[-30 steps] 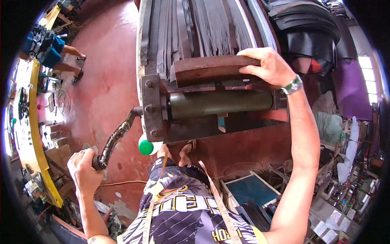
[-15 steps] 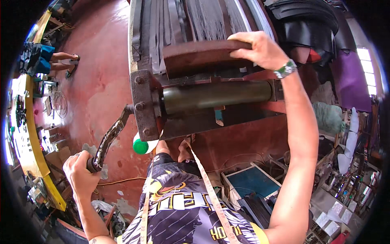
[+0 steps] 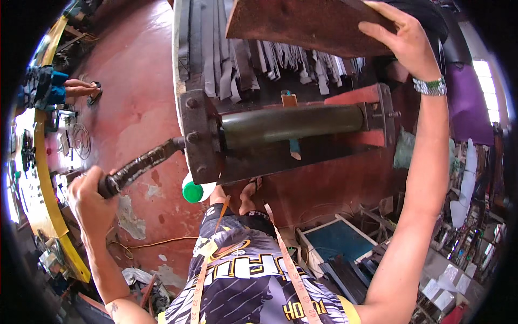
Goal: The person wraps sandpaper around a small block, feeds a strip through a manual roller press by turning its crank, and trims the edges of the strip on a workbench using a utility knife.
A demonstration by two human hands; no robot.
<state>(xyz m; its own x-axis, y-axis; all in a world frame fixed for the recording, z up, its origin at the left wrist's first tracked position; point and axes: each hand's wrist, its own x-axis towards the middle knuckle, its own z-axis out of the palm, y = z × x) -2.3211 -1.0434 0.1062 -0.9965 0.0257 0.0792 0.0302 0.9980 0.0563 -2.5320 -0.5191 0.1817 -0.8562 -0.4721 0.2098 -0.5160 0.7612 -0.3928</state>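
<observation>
My left hand is wrapped round the end of a dark crank handle on the left side of a roller machine. A metal end block joins the crank to the long olive-dark roller. At the top, my right hand grips the right end of a stiff, dark brown leather sheet, thumb on the near face and fingers over the upper edge. The sheet is held above the far side of the machine, apart from the roller. Its top runs out of view.
Several dark and grey strips lie on the bench beyond the roller. A green-capped white bottle is below the end block. A blue-topped wooden frame stands at lower right. Another person's legs show at far left. A tape measure hangs over my shirt.
My right hand has moved up and to the right, carrying the leather sheet away from the roller and uncovering strip ends. My left hand and the crank have swung slightly up and left.
</observation>
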